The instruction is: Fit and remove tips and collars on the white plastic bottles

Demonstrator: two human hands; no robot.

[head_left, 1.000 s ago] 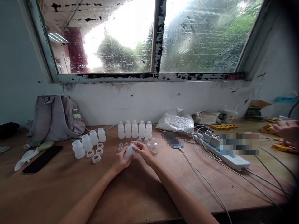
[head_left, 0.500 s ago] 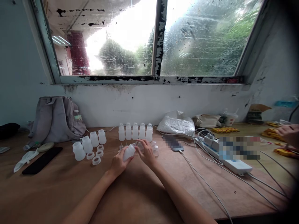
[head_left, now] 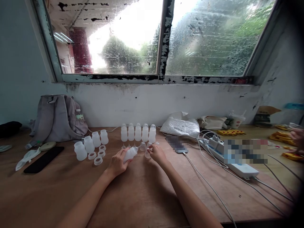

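Bottle (head_left: 129, 154) is being gripped, tilted, by left hand (head_left: 118, 163), while right hand's (head_left: 157, 154) bent fingers are touching clear cap (head_left: 147, 155), grip unclear.

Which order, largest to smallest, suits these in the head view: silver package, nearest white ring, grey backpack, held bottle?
1. Grey backpack
2. Silver package
3. Held bottle, partly covered by the left hand
4. Nearest white ring

Left hand (head_left: 118, 162) curled, right hand (head_left: 156, 154) bent inward, forearms (head_left: 95, 190) outstretched
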